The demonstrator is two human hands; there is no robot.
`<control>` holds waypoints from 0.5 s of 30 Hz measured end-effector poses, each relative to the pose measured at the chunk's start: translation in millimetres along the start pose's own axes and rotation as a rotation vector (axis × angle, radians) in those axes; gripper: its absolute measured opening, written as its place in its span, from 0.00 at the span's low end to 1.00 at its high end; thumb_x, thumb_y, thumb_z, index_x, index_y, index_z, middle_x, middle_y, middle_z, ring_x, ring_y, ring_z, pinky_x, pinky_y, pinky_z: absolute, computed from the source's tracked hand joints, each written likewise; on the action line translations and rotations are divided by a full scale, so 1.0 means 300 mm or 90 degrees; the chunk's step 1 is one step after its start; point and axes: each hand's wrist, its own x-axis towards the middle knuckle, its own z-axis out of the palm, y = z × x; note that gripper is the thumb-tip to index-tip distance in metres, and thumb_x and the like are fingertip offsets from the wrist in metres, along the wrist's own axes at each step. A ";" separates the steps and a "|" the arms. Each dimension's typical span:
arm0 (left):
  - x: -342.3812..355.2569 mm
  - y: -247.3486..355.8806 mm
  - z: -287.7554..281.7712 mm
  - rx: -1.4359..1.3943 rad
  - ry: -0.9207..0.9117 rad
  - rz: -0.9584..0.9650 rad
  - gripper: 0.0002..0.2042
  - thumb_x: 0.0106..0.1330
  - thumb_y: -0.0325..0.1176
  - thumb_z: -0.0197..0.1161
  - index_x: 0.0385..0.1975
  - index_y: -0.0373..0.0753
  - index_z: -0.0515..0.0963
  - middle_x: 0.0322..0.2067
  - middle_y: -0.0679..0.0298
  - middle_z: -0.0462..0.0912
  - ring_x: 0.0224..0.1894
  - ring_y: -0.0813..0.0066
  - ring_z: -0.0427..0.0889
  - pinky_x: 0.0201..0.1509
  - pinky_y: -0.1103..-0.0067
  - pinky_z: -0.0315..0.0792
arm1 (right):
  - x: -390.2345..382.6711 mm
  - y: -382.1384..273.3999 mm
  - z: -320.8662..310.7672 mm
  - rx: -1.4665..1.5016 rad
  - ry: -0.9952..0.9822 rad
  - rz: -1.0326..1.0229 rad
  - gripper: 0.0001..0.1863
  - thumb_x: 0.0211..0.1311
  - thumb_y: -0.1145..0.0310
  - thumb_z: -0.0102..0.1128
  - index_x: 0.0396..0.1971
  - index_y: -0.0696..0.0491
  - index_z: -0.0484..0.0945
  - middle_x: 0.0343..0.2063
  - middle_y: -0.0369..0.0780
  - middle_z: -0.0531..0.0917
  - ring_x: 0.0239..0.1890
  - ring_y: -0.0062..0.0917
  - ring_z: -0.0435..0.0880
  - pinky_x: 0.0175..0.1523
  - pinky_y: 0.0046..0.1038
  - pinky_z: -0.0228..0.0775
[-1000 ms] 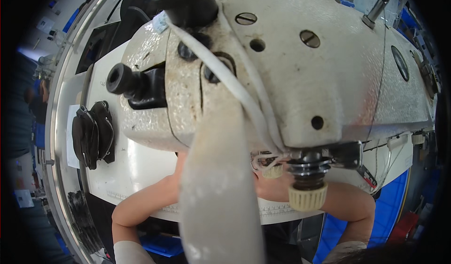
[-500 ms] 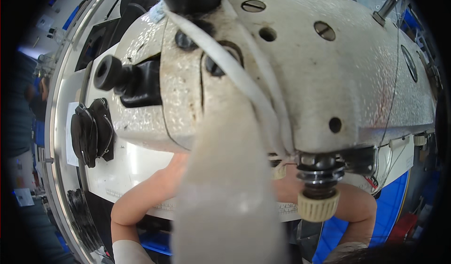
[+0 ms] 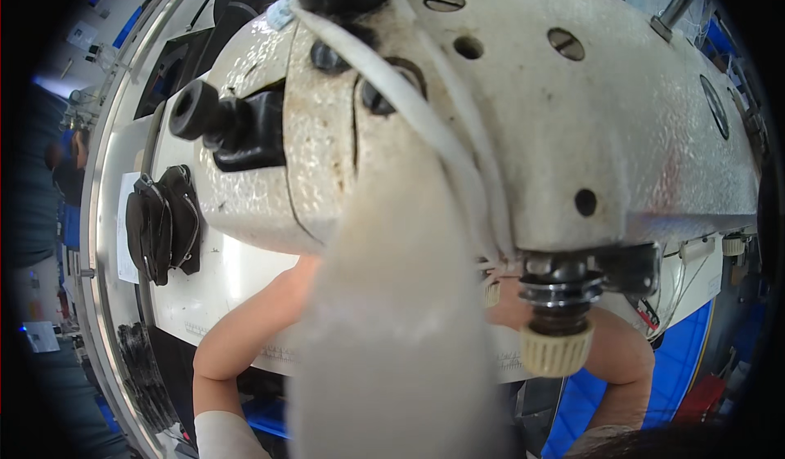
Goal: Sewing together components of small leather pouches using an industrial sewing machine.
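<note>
The cream-white head of a sewing machine fills most of the head view. Both my forearms reach beneath it from the lower edge. The edge of my left hand shows under the machine; its fingers are hidden behind the head and a blurred pale strip hanging close to the camera. Part of my right hand or wrist appears beside the tension dial, with its fingers also out of sight. What either hand holds or touches cannot be made out.
Black zipped pouches lie on the white tabletop at left, beside a black knob on the machine. A white cord runs down its front. A blue surface lies at lower right; a person is at far left.
The view has shifted slightly, so the machine's upper parts sit a little further right and the dial a little higher. Both forearms keep nearly the same place under the machine.
</note>
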 end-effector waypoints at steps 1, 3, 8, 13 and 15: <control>0.010 0.003 0.001 0.023 0.008 0.007 0.13 0.61 0.37 0.59 0.24 0.31 0.77 0.15 0.57 0.77 0.15 0.68 0.77 0.20 0.74 0.71 | -0.004 -0.001 -0.015 -0.035 0.017 0.012 0.12 0.55 0.66 0.54 0.15 0.52 0.79 0.10 0.33 0.74 0.13 0.20 0.74 0.14 0.25 0.64; 0.025 -0.008 0.009 -0.009 0.006 0.014 0.14 0.61 0.37 0.58 0.23 0.31 0.77 0.15 0.58 0.77 0.15 0.69 0.76 0.20 0.74 0.71 | -0.013 0.004 0.019 -0.019 -0.007 0.034 0.11 0.53 0.66 0.55 0.14 0.51 0.78 0.11 0.33 0.74 0.13 0.20 0.73 0.15 0.26 0.65; 0.051 0.053 -0.082 -0.059 -0.153 -0.097 0.13 0.63 0.36 0.57 0.21 0.32 0.77 0.14 0.61 0.78 0.14 0.73 0.76 0.19 0.77 0.71 | -0.016 0.005 0.049 0.032 0.000 -0.053 0.08 0.49 0.68 0.55 0.15 0.51 0.78 0.15 0.35 0.78 0.14 0.25 0.77 0.19 0.33 0.69; -0.008 -0.052 0.009 -0.211 0.069 0.091 0.11 0.60 0.36 0.60 0.22 0.34 0.78 0.13 0.61 0.76 0.13 0.71 0.75 0.18 0.77 0.69 | 0.018 -0.013 0.042 0.265 -0.159 0.191 0.05 0.47 0.69 0.55 0.23 0.52 0.79 0.21 0.40 0.80 0.24 0.36 0.81 0.25 0.36 0.73; -0.002 -0.046 0.021 -0.213 0.050 0.112 0.11 0.59 0.36 0.61 0.23 0.34 0.78 0.13 0.61 0.76 0.14 0.71 0.75 0.19 0.77 0.70 | 0.021 -0.020 -0.020 0.274 -0.191 0.228 0.06 0.47 0.69 0.54 0.25 0.52 0.79 0.21 0.40 0.80 0.24 0.37 0.81 0.26 0.36 0.73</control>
